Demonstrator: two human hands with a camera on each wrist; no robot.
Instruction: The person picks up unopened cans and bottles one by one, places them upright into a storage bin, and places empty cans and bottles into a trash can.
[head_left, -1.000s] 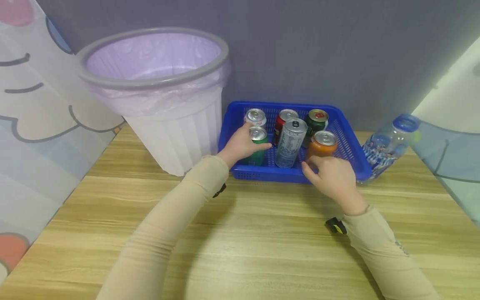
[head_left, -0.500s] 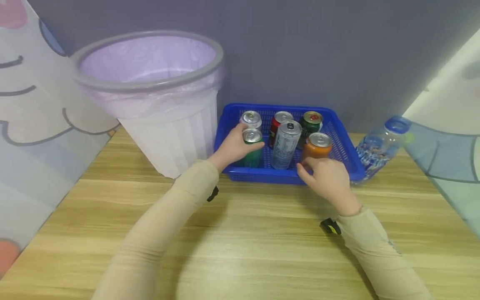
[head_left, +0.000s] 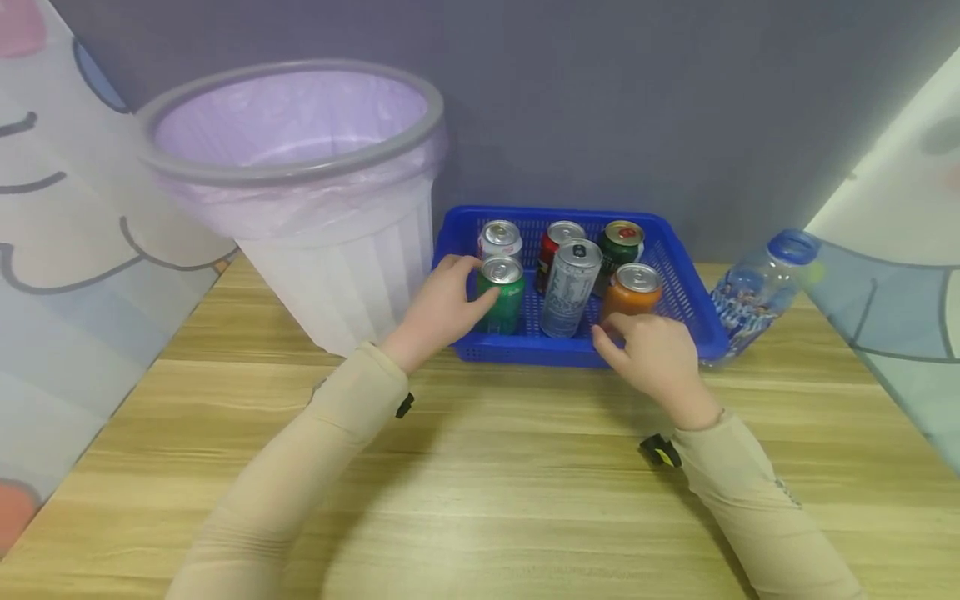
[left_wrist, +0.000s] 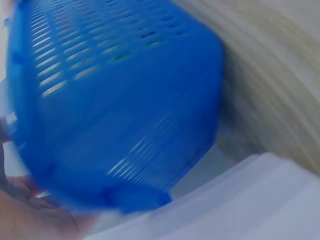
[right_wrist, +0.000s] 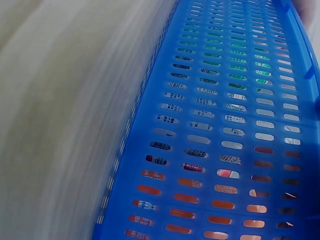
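In the head view my left hand point(head_left: 442, 307) is at the left front of a blue plastic basket point(head_left: 510, 352). Its thumb and fingers are spread beside a green can point(head_left: 504, 302), without closing round it. My right hand point(head_left: 658, 354) reaches over the basket's front rim, fingers loosely bent close to an orange can point(head_left: 634, 292); whether they touch it is hidden. Between the hands stands a tall silver-grey can point(head_left: 570, 292). Behind are a white can point(head_left: 499, 240), a red can point(head_left: 551, 250) and a dark green can point(head_left: 622, 244). All stand upright.
A white bin point(head_left: 352, 258) with a purple liner and grey rim stands left of the basket. To the right a clear bottle with a blue cap point(head_left: 793, 247) leans at a slant. Wooden tabletop point(head_left: 480, 483) lies in front; a grey wall point(head_left: 637, 108) rises behind.
My left hand has drawn back left and toward me, off the top of the green can, which now shows more. The right hand keeps its place by the orange can. The view shifted slightly.
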